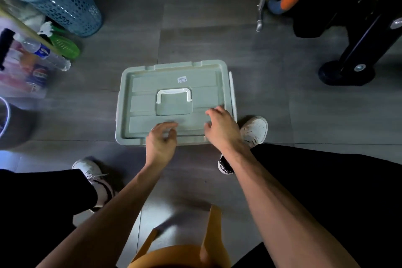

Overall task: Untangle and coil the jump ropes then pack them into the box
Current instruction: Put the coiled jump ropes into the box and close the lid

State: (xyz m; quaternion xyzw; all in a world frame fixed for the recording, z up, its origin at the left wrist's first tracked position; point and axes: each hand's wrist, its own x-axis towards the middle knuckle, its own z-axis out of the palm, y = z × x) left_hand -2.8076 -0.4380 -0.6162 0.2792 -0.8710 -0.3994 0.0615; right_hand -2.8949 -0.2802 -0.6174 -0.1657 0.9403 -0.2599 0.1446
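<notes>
One pale green lidded box point(174, 85)

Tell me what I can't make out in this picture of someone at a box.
- Inside of the box, head view: the closed lid hides it; no jump ropes show anywhere.
- Sticker on the lid: print too small to read.
- Left hand and right hand: motion blur hides whether the fingers touch the lid.
- Blue basket: cut off by the top edge.
</notes>
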